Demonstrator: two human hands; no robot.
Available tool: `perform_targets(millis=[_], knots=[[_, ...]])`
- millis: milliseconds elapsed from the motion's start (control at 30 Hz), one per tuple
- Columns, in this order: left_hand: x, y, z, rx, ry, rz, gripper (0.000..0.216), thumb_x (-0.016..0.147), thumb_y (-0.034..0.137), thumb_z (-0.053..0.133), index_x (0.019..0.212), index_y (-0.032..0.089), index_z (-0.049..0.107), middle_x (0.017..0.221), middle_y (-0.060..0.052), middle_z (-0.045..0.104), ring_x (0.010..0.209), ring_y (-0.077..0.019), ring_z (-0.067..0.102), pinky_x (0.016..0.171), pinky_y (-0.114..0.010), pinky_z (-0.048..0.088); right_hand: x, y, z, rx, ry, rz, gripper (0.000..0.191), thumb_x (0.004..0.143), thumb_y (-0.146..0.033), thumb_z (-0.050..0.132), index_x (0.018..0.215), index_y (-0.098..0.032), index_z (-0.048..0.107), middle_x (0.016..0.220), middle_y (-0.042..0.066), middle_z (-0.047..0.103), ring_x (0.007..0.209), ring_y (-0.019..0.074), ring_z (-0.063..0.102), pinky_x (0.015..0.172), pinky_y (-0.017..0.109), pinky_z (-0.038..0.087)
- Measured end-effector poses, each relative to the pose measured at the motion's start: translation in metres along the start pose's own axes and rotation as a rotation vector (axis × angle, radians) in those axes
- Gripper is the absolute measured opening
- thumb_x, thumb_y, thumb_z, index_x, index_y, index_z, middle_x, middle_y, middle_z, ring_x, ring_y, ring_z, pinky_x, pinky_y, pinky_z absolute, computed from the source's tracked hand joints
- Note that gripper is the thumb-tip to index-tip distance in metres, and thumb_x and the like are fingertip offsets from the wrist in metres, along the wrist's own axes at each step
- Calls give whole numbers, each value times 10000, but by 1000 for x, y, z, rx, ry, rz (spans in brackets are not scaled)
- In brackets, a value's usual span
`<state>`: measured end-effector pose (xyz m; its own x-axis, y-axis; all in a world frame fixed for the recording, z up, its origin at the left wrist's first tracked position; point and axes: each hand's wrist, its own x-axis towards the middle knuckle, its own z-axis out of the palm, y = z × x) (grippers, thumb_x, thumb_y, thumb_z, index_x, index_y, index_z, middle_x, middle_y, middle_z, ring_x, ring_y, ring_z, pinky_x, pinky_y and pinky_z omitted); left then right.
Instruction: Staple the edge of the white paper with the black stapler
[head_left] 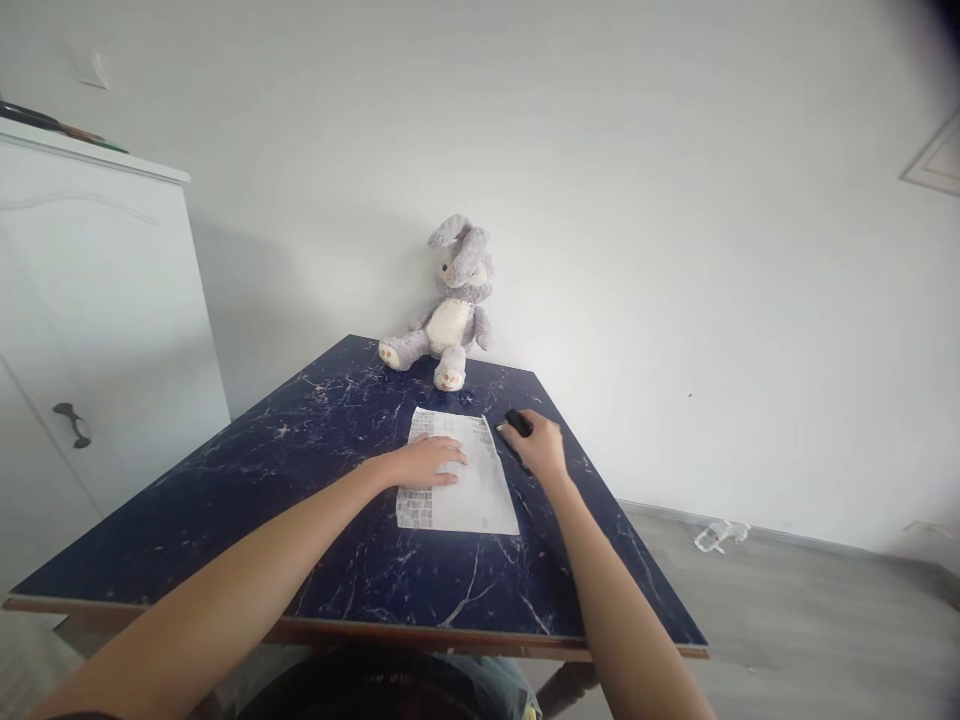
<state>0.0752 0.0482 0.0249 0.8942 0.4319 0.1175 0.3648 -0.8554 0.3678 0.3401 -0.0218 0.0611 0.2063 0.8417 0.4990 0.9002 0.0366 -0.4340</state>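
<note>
Both forearms are stretched out over the dark blue marbled table [225,510]; the left hand [427,462] is laid flat, fingers spread slightly, palm down on the paper sheet [469,495], while the right hand [541,447] is curled over a small black object [517,422], fingertips closed on it just off the sheet's far right corner. The sheet is seen as white, printed with grey blocks along its left and far edges, lying mid-table with its long axis running away towards the grey plush rabbit [450,310] seated at the far edge
</note>
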Motion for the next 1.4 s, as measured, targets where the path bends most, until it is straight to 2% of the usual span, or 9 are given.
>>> perform_targets(millis=[233, 400, 533, 667, 833, 1033, 1200, 1300, 1400], knots=[[7, -22, 0, 27, 340, -225, 277, 909, 138, 452, 1062, 165, 681, 1153, -130, 665, 1134, -271, 603, 1001, -406, 471, -21, -65, 39, 89, -210, -173, 227, 854, -422, 669, 798, -203, 655, 724, 32, 677, 645, 179, 587, 594, 267, 385], [8, -38, 4, 163, 401, -342, 345, 896, 128, 479, 1188, 156, 660, 1332, -178, 611, 1285, -327, 526, 1089, -467, 395, -24, -67, 34, 146, -360, -423, 192, 867, -374, 685, 942, -209, 623, 914, 48, 683, 812, 194, 609, 718, 280, 422], [8, -39, 10, 195, 383, -400, 364, 923, 165, 459, 1239, 171, 640, 1388, -179, 577, 1325, -339, 503, 1096, -487, 387, -24, -63, 30, 75, -548, -413, 256, 872, -304, 655, 1090, -237, 538, 863, 15, 647, 727, 180, 577, 633, 257, 380], [7, -39, 13, 170, 377, -420, 329, 933, 187, 451, 1189, 198, 657, 1317, -147, 612, 1229, -303, 572, 1060, -440, 421, -38, -50, 15, 36, -583, -366, 209, 870, -287, 641, 1030, -241, 513, 802, 1, 629, 674, 170, 556, 595, 253, 352], [7, -46, 14, 123, 421, -434, 309, 944, 198, 433, 1146, 166, 665, 1235, -151, 624, 1135, -292, 592, 1009, -434, 447, -84, -8, -38, 25, -566, -229, 130, 919, -337, 579, 1013, -260, 535, 866, 25, 682, 719, 198, 612, 609, 276, 402], [13, -46, 15, 37, 487, -469, 262, 940, 221, 456, 1064, 188, 685, 1179, -127, 625, 1067, -271, 588, 1010, -441, 430, -91, 47, -81, 180, -636, -12, 479, 924, -569, 562, 1309, -283, 558, 1240, 109, 676, 1016, 291, 673, 805, 375, 539], [4, -62, -1, -421, 766, -524, 124, 814, 191, 584, 750, 195, 690, 942, -93, 671, 975, -255, 600, 984, -391, 435, -36, 75, -49, 0, -285, 26, 556, 995, -627, 325, 1237, -243, 646, 1297, 138, 655, 1222, 331, 591, 1020, 473, 472], [-13, -84, -23, -599, 875, -592, 129, 716, 149, 602, 599, 201, 620, 687, -52, 625, 750, -209, 589, 788, -320, 475, -13, 84, -10, -175, -422, -62, 647, 983, -648, 368, 1430, -209, 524, 1593, 145, 383, 1476, 341, 336, 1187, 500, 293], [-36, -106, -47, -744, 1001, -619, 134, 703, 178, 553, 573, 199, 531, 495, 5, 456, 510, -146, 462, 548, -254, 392, -4, 82, 27, -272, -551, -26, 736, 1013, -634, 278, 1578, -165, 308, 1677, 161, 159, 1553, 340, 111, 1231, 561, 120]])
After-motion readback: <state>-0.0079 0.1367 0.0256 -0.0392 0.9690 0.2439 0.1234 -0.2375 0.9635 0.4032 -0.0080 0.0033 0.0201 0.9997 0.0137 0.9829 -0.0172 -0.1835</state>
